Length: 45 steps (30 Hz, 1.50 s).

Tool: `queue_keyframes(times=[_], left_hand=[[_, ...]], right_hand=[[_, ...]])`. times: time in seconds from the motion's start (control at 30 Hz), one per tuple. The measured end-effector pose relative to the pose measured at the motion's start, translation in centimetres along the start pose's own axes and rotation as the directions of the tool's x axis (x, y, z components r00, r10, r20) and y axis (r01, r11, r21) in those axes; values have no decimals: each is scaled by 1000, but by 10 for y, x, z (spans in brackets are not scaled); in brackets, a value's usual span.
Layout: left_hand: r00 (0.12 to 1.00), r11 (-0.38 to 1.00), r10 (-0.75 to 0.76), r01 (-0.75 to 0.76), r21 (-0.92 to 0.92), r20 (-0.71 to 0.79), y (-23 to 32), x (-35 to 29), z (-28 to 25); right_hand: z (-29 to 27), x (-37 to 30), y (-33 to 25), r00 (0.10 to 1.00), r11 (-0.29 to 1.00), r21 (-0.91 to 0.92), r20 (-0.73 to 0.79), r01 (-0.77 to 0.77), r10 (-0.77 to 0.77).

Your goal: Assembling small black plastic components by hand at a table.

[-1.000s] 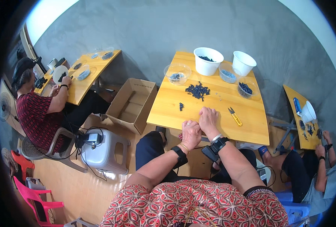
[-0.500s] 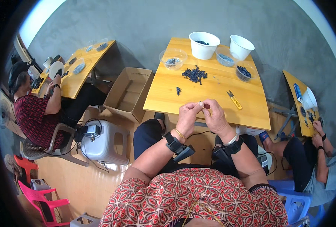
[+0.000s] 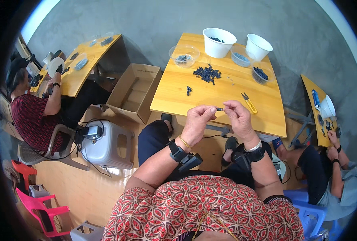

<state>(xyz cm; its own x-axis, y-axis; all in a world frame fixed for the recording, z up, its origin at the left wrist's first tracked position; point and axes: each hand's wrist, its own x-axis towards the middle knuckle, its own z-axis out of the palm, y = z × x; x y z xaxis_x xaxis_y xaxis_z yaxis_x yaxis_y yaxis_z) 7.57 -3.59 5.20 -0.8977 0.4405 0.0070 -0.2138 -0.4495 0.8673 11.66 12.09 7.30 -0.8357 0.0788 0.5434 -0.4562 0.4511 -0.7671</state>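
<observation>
Just above the near edge of the yellow wooden table, my left hand pinches a small black cylindrical part between thumb and fingers. The part points sideways toward my right hand, whose thumb and forefinger are closed close to its right end. Whatever those right fingertips hold is too small to make out. A pile of similar black parts lies further back, with several more black parts nearer me. Yellow-handled thread snips rest to the right.
Behind the pile stand a white tub of black parts, another white tub and clear bowls of small pieces. An open cardboard box sits left of the table. Co-workers sit at tables on both sides.
My hands have moved slightly apart, the right one shifting rightward. The black part now shows between my fingertips, where it was hidden before. The view has shifted slightly.
</observation>
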Motion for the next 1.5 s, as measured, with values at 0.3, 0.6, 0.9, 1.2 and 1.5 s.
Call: queue_keyframes(times=[0.3,0.6,0.9,1.2,1.5], left_hand=[[1000,995,-9,10,103,-10,-4,7,2],[999,1000,-28,28,2,-38,-15,16,-38],[973,985,85,-49,163,-217,-5,22,-65],[939,957,150,-59,283,-311,3,21,-85],[943,949,53,55,312,-328,9,31,-94]], right_hand=[[-2,7,-15,991,988,-128,114,89,-75],[-87,77,70,957,845,-534,-258,-29,-131],[-43,109,84,1000,855,-518,-4,19,-25],[83,98,75,946,936,-336,325,103,13],[100,114,93,868,860,-419,495,291,-53]])
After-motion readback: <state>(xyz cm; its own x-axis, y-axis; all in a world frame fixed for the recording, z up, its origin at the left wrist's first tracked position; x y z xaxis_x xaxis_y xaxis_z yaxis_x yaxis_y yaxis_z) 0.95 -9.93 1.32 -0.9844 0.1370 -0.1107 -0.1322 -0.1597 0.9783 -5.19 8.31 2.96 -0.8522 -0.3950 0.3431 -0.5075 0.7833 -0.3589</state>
